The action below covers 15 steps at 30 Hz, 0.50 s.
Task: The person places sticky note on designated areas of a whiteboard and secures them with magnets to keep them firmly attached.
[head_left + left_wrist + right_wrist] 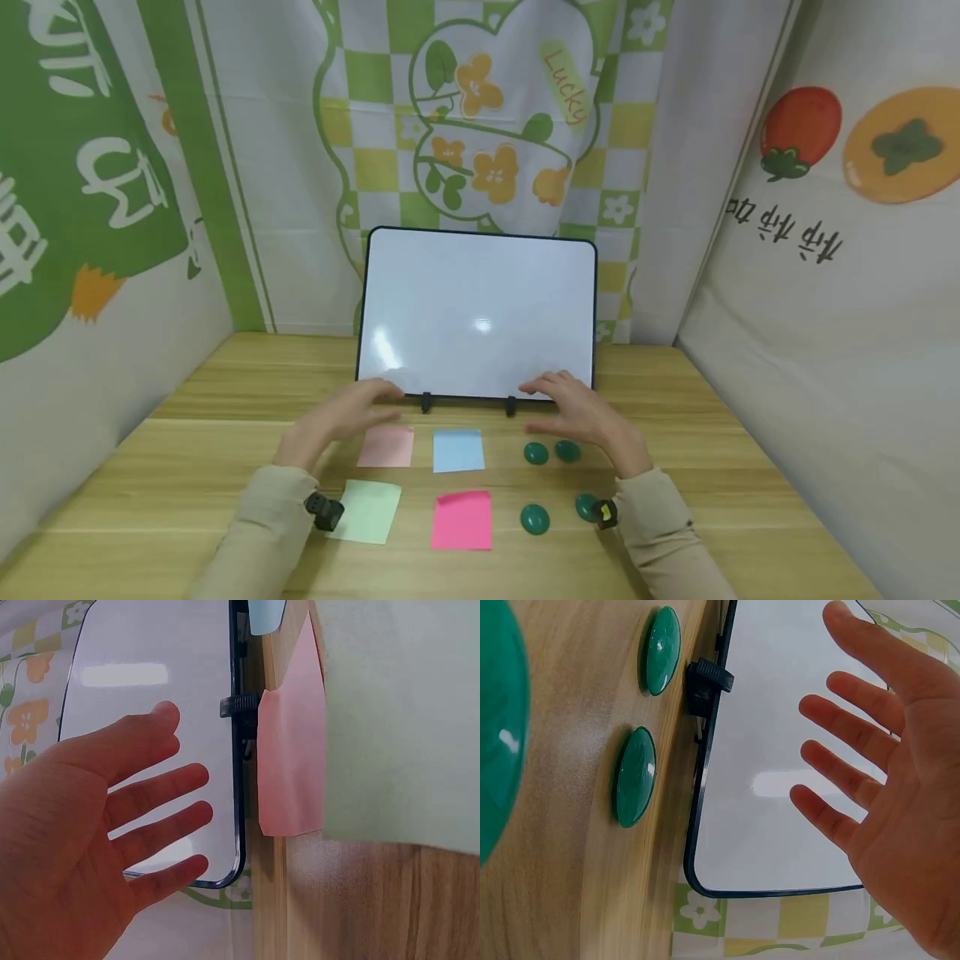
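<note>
A whiteboard (480, 312) with a black frame leans upright at the back of the table, on two small black feet. In front of its lower left corner is my left hand (348, 417), fingers spread and holding nothing. My right hand (577, 412) is likewise spread near the lower right corner, also holding nothing. Whether either hand touches the board, I cannot tell. Below the left hand lie a pale pink sticky note (386, 447) and a green sticky note (367, 512). A blue note (458, 451) and a hot pink note (462, 522) lie between the hands.
Several green round magnets or buttons lie near the right forearm, including a front one (535, 519) and a back one (536, 453). Behind the board hangs a patterned curtain (375, 125). Fabric walls flank the wooden table (675, 417).
</note>
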Tool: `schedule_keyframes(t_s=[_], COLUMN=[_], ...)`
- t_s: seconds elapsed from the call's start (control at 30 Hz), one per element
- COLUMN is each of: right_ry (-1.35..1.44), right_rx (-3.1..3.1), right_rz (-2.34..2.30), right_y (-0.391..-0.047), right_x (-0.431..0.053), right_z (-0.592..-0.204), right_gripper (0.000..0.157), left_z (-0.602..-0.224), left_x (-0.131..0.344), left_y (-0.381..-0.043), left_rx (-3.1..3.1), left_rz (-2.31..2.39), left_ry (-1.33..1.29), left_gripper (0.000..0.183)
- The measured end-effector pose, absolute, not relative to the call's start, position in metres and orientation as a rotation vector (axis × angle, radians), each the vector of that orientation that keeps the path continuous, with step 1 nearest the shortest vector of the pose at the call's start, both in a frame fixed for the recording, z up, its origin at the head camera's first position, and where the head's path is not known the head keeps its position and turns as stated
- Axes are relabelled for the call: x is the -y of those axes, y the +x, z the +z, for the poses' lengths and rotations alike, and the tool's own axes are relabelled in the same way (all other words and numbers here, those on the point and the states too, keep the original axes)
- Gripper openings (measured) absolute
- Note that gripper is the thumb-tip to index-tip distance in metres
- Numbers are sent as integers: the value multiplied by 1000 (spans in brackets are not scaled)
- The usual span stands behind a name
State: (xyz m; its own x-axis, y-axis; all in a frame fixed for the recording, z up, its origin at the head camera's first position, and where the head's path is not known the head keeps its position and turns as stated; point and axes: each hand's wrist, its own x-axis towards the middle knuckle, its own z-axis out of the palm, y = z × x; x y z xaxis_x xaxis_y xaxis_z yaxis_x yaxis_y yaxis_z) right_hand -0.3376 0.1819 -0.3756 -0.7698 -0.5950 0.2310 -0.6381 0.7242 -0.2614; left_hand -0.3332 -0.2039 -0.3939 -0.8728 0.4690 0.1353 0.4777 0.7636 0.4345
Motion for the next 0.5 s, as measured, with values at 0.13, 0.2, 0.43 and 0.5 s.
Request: schedule_keyframes(t_s=[0.13,0.2,0.43,0.5], right_ry=[1024,1042,1100,1116], right_rx=[2802,2809,2837,2839], right_rz=[496,501,530,538], right_y=[-339,-339,-339,-339], right_x=[-182,-183,-185,-186], right_z=[-375,-375,-375,-375], right_gripper=[56,55,53,52], left_z=[-393,-393,-397,-398], left_x=[209,211,217,219], left_y=[-334,-334,-334,-335], left_rx=[2972,2984,3000,2999], left_rz=[-775,-794,-834,-840], left_ry=[-759,-749,-733,-741], left_gripper=[41,40,36,35])
